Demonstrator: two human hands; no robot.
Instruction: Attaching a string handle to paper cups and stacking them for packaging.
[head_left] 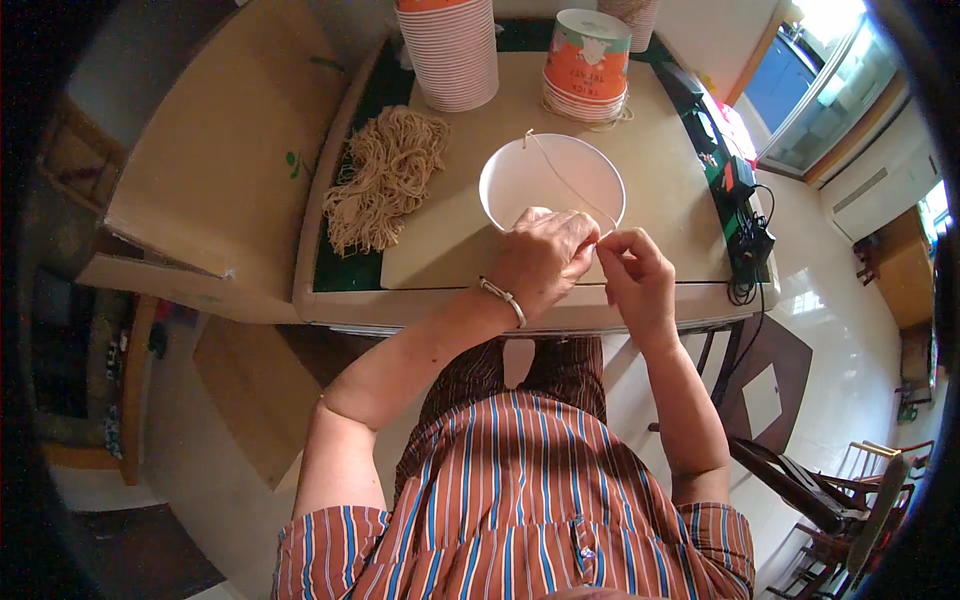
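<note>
A white paper bucket (520, 185) stands on the table in front of me, its open mouth facing up. A thin beige string (562, 178) is knotted at the bucket's far rim and crosses the mouth to the near right rim. There my left hand (543, 262) pinches, its back covering part of the near rim. My right hand (638, 272) meets it from the right, thumb and forefinger closed on the string's end. The fingertips of both hands almost touch, and what lies between them is partly hidden.
Left of the bucket lies a loose bundle of beige strings (388, 178). Behind stand a tall stack of white buckets (455, 62) and a shorter orange-and-green stack (588, 68) with string around its base. A cardboard box (225, 140) adjoins the table's left side; black cables (748, 240) line the right edge.
</note>
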